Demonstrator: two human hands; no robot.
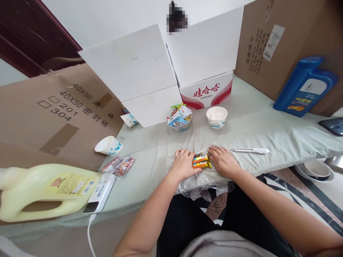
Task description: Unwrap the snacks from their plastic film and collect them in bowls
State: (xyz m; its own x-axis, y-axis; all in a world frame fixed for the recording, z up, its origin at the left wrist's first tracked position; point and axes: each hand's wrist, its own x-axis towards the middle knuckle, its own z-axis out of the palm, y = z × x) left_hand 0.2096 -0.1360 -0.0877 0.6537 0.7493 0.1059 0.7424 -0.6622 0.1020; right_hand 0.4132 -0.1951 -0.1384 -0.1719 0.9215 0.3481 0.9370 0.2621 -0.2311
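Note:
Two small orange and yellow snack packets (201, 161) lie on a clear plastic bag (199, 180) at the table's front edge. My left hand (184, 165) rests on the bag and touches the packets' left end. My right hand (223, 160) presses down on their right end. Both hands lie flat with fingers curled around the packets from either side.
Behind stand a bowl of sachets (179, 120), an empty white bowl (217, 116) and an open white carton (171, 67). A white utility knife (250, 150) lies to the right. Left: a tipped bowl (108, 145), red snack packs (118, 165), a yellow jug (45, 189), a power strip (100, 192). A blue jug (305, 85) stands far right.

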